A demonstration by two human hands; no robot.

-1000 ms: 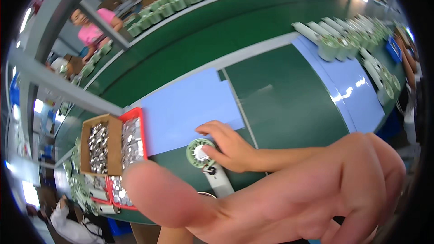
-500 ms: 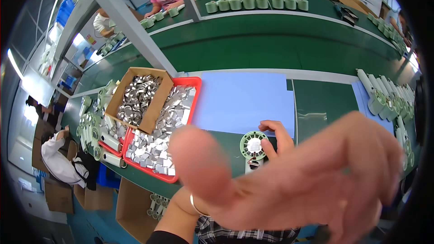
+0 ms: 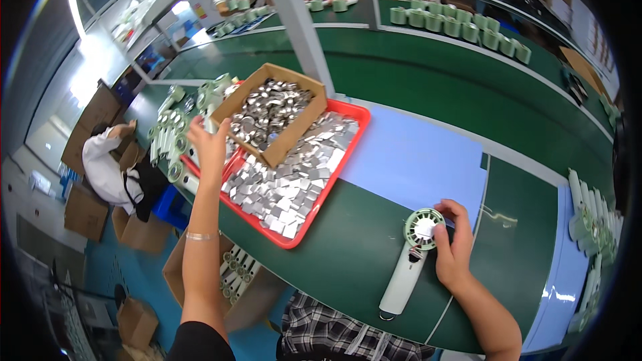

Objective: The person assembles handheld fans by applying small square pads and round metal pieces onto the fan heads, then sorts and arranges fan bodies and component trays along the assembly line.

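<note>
A pale green handheld fan (image 3: 405,277) lies on the green bench, its round head facing up and its handle pointing toward me. A white square piece covers the middle of the head, and some wiring shows at the neck. My right hand (image 3: 455,246) grips the rim of the head, thumb on the front and fingers curled round the far side. Out to the left, my left hand (image 3: 210,142) is raised beside a cardboard box (image 3: 294,139) of shiny metal rings. Its thumb and fingers are apart, with nothing seen between them.
Under the box sits a red tray (image 3: 314,222) of flat silvery pieces. More fan bodies (image 3: 166,135) are piled left of it. Blue sheets (image 3: 414,154) lie on the bench, with fans (image 3: 586,217) stacked at the right. A metal post (image 3: 304,40) rises behind the tray. People work opposite.
My left hand has swung from close before the camera to the far left, beside the box. The view has turned leftward; the right hand stays at the fan's head.
</note>
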